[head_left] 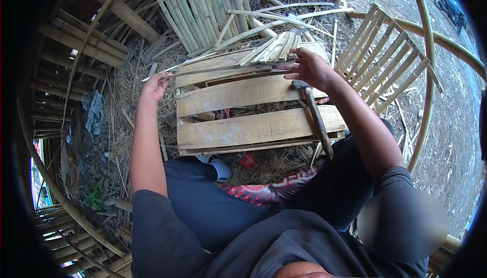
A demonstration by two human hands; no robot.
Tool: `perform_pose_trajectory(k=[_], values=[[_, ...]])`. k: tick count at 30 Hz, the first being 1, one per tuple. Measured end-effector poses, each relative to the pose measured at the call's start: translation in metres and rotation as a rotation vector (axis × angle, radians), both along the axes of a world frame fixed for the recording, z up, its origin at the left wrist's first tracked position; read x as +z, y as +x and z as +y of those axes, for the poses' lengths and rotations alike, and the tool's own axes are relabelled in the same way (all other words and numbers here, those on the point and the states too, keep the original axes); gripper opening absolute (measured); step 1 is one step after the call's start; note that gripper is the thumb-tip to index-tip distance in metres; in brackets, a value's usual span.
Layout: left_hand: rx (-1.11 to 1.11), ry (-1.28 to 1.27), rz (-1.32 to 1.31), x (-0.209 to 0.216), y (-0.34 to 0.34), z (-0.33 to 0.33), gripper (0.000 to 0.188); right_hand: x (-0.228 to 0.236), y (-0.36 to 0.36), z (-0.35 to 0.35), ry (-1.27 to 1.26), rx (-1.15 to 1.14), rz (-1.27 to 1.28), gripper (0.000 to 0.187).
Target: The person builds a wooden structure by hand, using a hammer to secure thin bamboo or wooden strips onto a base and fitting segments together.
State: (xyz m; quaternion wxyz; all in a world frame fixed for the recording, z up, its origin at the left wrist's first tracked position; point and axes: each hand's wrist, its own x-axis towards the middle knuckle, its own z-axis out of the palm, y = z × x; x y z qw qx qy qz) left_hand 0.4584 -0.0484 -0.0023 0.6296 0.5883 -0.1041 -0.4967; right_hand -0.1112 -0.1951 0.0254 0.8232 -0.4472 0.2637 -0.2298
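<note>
My left hand is closed, its fingertips pinching the left end of a thin bamboo strip. That strip runs across the far part of a low wooden slat table. Near the strip's other end, my right hand has its fingers spread apart; whether a fingertip touches the strip I cannot tell. Several cut bamboo slats lie fanned out on the table's far side, just beyond my right hand. A hammer with a wooden handle rests at the table's right side, its head below my right wrist.
Beyond the table leans a panel of bamboo slats. A slatted bamboo rack stands at the right, and long loose strips lie at the back. Bamboo framing borders the left. Straw and scraps cover the ground; a red packet lies near my foot.
</note>
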Motion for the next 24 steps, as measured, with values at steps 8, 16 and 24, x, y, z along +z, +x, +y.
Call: perform_pose_trajectory(k=[8,16,24], values=[[0.132,-0.100,0.084,-0.011,-0.022,-0.015,0.079,-0.007,-0.008,0.001,0.089,-0.087,0.032,0.064],[0.150,-0.307,-0.004,0.043,-0.073,-0.016,0.042,-0.033,-0.014,-0.011,0.171,-0.150,-0.062,0.045],[0.177,-0.352,-0.013,0.076,-0.093,0.023,0.028,-0.024,-0.027,-0.005,0.066,-0.091,-0.105,0.043]])
